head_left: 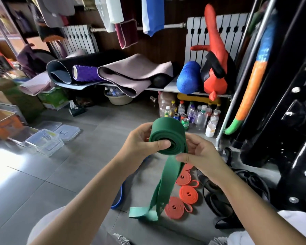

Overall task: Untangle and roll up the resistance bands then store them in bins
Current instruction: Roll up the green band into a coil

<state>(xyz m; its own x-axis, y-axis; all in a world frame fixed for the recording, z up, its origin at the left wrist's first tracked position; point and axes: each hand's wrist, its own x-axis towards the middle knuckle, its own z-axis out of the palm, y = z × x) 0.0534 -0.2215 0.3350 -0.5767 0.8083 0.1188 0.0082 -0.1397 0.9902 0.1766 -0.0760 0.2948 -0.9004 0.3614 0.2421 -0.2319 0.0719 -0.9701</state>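
Partly rolled, mid-air, frame centre: wide dark-green rubber resistance band (166, 137). Coil on its side, spiral face toward camera. Gripped from 9 o'clock by left hand (139, 140): fingers curled round back of coil, thumb pressed flat onto spiral face. Pinched at 4 o'clock by right hand (203, 154): thumb on top of strip right where it leaves the coil, fingers curled behind. Loose tail hanging toward 6 o'clock, doubled, paler end folded down at grey tiled floor (69, 174).

On floor at 5 o'clock of coil: several thin orange rubber bands (187, 191), each coiled flat, close together, just beside the tail. Further toward 4 o'clock: heap of black rubber bands (237, 191), tangled. Blue curved strip (117, 198) at 7 o'clock, mostly hidden under left forearm; cannot tell what.

Clear plastic bins (44, 142), lids beside them, at 9 o'clock, well apart from hands. Cluster of plastic bottles (200, 115) at 1 o'clock, under metal shelf (166, 88).
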